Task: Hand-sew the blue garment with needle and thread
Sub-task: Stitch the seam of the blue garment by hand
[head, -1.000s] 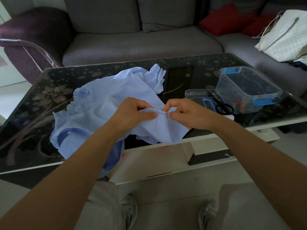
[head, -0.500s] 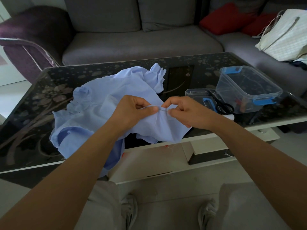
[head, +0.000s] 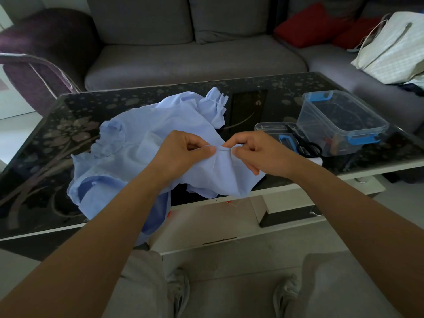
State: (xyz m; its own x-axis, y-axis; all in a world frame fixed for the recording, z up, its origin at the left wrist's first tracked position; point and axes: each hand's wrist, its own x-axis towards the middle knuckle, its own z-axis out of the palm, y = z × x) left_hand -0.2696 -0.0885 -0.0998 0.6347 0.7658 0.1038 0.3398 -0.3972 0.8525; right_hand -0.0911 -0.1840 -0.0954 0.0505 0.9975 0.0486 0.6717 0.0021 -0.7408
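Observation:
The light blue garment (head: 142, 143) lies crumpled on the dark glass table (head: 46, 157), with one part hanging over the near edge. My left hand (head: 181, 154) pinches a raised fold of the garment between thumb and fingers. My right hand (head: 254, 152) pinches the same fold just to the right, so a short ridge of cloth stretches between the two hands. A thin pale thread (head: 231, 203) dangles below the cloth near the table edge. The needle is too small to make out.
A clear plastic box with blue clips (head: 341, 120) stands at the right of the table. Next to it lie black scissors (head: 307, 145) on a small clear case (head: 273, 129). A grey sofa (head: 195, 60) stands behind the table. My knees and shoes are below.
Both hands have lifted the pinched fold slightly and drawn it tighter; the garment's hanging part shifted a little with them.

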